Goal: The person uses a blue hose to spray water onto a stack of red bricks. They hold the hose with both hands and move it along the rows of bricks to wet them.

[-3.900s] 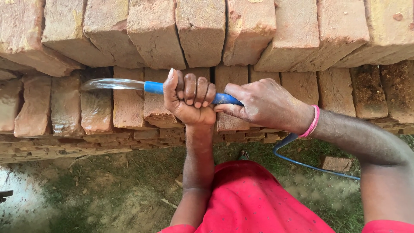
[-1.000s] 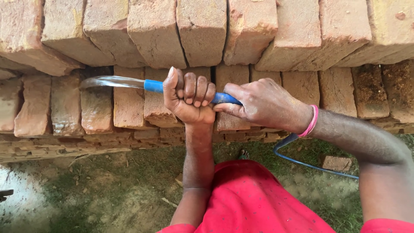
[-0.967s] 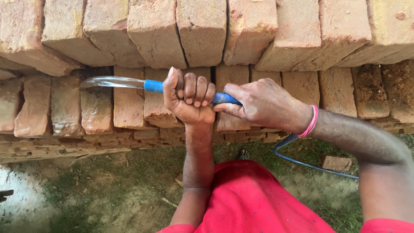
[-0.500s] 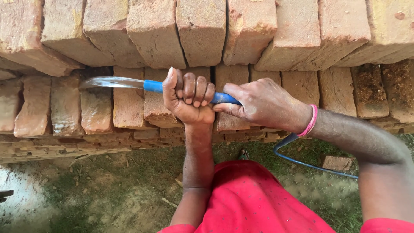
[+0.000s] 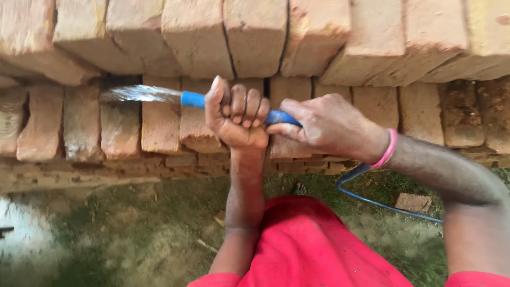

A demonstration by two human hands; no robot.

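The blue hose (image 5: 192, 100) lies level across the stacked bricks (image 5: 159, 127), its open end pointing left and spraying water (image 5: 139, 94); its slack loops down onto the ground.

Blue hose (image 5: 192, 99), reddish-tan bricks (image 5: 255, 37), pink wristband (image 5: 387, 150)

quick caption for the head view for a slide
Both hands, left hand and right hand, grip a blue hose spraying water onto stacked bricks.
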